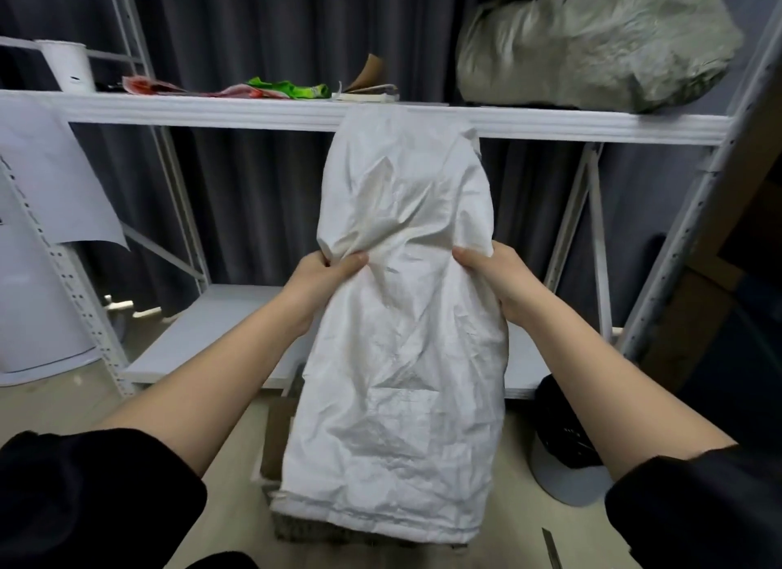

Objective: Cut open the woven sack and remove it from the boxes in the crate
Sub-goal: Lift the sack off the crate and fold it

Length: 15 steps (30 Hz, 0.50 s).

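One white woven sack [397,335] held upright at centre frame, pinched at mid-height by two hands: left hand [328,278] at 9 o'clock, right hand [491,278] at 3 o'clock, fingers [355,258] clenched on the fabric. Hem draped over one crate [296,530] at 6 o'clock. Behind, at 12 o'clock, one white shelf [211,111].
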Motion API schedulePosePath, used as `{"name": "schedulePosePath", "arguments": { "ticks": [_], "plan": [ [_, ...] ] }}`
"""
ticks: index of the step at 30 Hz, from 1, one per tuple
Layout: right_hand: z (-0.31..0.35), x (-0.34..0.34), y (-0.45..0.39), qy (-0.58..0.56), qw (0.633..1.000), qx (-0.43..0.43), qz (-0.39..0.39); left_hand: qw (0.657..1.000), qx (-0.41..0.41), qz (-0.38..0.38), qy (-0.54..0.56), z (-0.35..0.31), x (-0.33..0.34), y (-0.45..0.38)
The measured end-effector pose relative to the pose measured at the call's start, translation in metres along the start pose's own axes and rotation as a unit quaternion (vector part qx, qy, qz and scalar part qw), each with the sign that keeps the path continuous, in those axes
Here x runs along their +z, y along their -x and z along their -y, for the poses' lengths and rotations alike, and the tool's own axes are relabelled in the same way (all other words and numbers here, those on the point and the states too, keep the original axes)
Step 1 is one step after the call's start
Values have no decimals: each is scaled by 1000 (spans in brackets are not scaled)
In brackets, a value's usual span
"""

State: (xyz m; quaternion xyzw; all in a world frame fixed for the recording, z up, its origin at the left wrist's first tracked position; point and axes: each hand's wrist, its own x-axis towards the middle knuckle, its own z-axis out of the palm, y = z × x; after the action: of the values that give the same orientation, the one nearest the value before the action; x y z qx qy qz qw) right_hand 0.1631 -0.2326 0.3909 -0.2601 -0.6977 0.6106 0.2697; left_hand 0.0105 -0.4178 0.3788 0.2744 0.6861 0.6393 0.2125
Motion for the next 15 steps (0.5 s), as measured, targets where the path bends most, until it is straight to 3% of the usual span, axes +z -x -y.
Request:
{"name": "schedulePosePath", "arguments": {
  "ticks": [7,9,12,15],
  "plan": [
    [-19,-1,9,-52,997,-20,-58,992,-49,-9,119,5,-4,4],
    [-18,1,10,-4,997,-33,-71,993,-72,7,98,2,1,6],
    [-11,1,8,43,996,-39,-75,994,-56,90,23,-1,1,8],
    [0,-1,8,105,989,-56,-87,995,0,82,-51,-4,-4,11]
  ]
}}
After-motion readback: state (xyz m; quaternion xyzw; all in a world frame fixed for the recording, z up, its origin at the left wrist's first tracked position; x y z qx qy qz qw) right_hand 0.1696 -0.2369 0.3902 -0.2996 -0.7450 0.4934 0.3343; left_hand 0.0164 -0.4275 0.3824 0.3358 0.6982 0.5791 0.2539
